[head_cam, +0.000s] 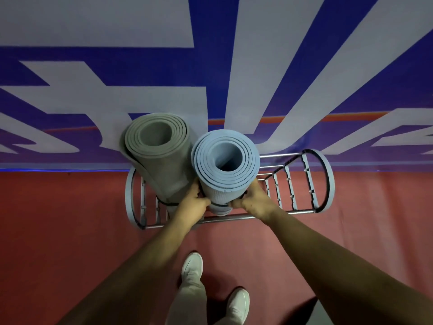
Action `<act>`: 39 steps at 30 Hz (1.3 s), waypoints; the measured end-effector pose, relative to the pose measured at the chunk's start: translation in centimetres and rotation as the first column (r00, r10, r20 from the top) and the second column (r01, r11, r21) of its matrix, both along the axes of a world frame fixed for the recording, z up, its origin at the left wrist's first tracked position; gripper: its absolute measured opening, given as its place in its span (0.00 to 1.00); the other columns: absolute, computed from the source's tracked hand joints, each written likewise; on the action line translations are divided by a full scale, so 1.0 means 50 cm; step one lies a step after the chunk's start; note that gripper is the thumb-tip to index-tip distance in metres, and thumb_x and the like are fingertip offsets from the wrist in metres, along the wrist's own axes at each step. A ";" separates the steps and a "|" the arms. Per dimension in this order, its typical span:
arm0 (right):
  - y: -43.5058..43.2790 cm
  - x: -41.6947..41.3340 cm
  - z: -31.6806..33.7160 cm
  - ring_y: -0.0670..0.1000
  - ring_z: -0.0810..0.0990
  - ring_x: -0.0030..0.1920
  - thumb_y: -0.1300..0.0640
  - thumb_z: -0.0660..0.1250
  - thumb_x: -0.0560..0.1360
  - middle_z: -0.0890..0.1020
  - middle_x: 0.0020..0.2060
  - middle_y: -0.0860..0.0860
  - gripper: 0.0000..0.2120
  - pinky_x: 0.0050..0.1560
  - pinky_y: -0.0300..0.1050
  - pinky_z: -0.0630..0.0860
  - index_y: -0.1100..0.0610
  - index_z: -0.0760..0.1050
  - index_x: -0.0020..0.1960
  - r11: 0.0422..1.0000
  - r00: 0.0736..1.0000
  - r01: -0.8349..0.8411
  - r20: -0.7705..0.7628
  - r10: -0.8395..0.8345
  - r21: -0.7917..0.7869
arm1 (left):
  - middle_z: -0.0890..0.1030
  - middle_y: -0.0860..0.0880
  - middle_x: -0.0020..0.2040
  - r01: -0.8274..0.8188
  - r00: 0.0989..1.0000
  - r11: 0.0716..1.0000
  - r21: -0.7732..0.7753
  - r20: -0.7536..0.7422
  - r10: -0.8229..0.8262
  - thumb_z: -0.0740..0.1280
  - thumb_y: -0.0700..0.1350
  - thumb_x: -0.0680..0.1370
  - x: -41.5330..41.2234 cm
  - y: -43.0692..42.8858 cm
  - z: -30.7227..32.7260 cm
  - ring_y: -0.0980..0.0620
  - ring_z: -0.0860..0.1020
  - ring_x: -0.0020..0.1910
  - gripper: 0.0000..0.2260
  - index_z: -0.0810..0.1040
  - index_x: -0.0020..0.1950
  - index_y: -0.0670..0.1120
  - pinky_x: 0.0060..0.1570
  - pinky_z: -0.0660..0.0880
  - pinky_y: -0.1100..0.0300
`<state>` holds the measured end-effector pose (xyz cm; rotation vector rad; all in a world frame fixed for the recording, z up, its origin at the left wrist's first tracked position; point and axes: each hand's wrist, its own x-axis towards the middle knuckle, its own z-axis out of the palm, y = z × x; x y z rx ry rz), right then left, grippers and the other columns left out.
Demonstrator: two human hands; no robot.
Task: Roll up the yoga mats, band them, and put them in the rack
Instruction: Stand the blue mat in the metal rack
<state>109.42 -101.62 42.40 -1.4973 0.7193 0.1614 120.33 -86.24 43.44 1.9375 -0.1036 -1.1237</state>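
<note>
Rolled blue mat [225,181] stood upright in the middle of the rack [330,184], its spiral end facing the camera; a thin black band [219,204] circled it low down. The left hand [193,202] gripped the roll's left side at the band, fingers curled round it; the right hand [254,200] gripped the opposite side at the same height, fingers likewise wrapped against the roll; whether any finger hooked the band itself could not be told. Just to the left, touching the blue roll, a grey mat [161,165] stood in the rack, leaning back toward the blue-and-white wall [93,24], with its own dark band [167,204] near the bottom. The rack's right-hand slots, between metal dividers, held nothing; the rack sat on a red floor [70,219] against the wall. Two white shoes [192,266] showed below, between the forearms.
</note>
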 end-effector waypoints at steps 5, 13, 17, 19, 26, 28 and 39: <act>0.016 0.003 -0.057 0.32 0.78 0.55 0.72 0.78 0.66 0.75 0.64 0.48 0.49 0.51 0.30 0.76 0.52 0.56 0.77 0.997 1.000 0.015 0.018 -0.016 0.076 | 0.74 0.43 0.70 -0.105 0.990 0.991 -0.077 -0.098 0.097 0.59 0.22 0.73 -0.013 0.002 -0.054 0.48 0.72 0.69 0.36 0.60 0.78 0.45 0.48 0.73 0.76; 0.021 0.002 -0.137 0.31 0.78 0.53 0.74 0.74 0.69 0.75 0.60 0.48 0.42 0.46 0.27 0.75 0.52 0.58 0.73 0.996 1.000 0.006 -0.027 -0.004 0.084 | 0.78 0.38 0.62 -0.208 0.967 0.972 -0.106 -0.171 0.188 0.68 0.35 0.70 -0.021 0.002 -0.107 0.40 0.76 0.64 0.30 0.71 0.70 0.52 0.66 0.72 0.45; 0.013 0.009 -0.143 0.27 0.78 0.49 0.77 0.73 0.69 0.74 0.57 0.45 0.41 0.45 0.28 0.76 0.51 0.57 0.71 0.997 1.000 0.008 -0.015 -0.007 0.078 | 0.80 0.56 0.57 -0.266 0.941 0.956 -0.123 -0.250 0.229 0.64 0.35 0.76 -0.020 0.003 -0.117 0.56 0.78 0.57 0.24 0.71 0.70 0.52 0.59 0.73 0.58; 0.008 0.003 -0.146 0.28 0.78 0.49 0.76 0.73 0.69 0.74 0.57 0.43 0.41 0.45 0.28 0.76 0.51 0.57 0.71 0.998 1.000 0.002 -0.027 -0.001 0.065 | 0.81 0.55 0.50 -0.267 0.942 0.957 -0.118 -0.240 0.233 0.66 0.38 0.71 -0.019 0.004 -0.115 0.52 0.76 0.53 0.22 0.76 0.63 0.54 0.54 0.71 0.56; 0.012 -0.033 -0.151 0.27 0.74 0.54 0.70 0.78 0.67 0.73 0.58 0.40 0.46 0.46 0.28 0.76 0.55 0.57 0.76 0.997 0.994 -0.071 -0.085 0.068 -0.030 | 0.83 0.48 0.56 -0.337 0.925 0.939 -0.075 -0.213 0.315 0.62 0.38 0.80 -0.022 0.014 -0.115 0.51 0.81 0.57 0.13 0.77 0.63 0.47 0.57 0.78 0.54; 0.011 -0.037 -0.153 0.30 0.75 0.56 0.69 0.79 0.66 0.74 0.58 0.39 0.47 0.46 0.28 0.76 0.52 0.57 0.77 0.996 0.991 -0.078 -0.115 0.073 -0.041 | 0.82 0.47 0.56 -0.370 0.915 0.928 -0.037 -0.188 0.357 0.63 0.41 0.80 -0.018 0.009 -0.113 0.50 0.81 0.56 0.11 0.76 0.63 0.46 0.55 0.78 0.55; -0.011 -0.082 -0.127 0.45 0.74 0.60 0.66 0.78 0.67 0.75 0.60 0.45 0.44 0.57 0.38 0.70 0.50 0.59 0.76 0.979 0.978 -0.069 -0.208 0.027 -0.194 | 0.78 0.54 0.43 -0.216 0.974 0.965 0.149 -0.037 0.224 0.66 0.47 0.79 -0.033 0.002 -0.107 0.54 0.77 0.44 0.11 0.75 0.60 0.46 0.62 0.75 0.44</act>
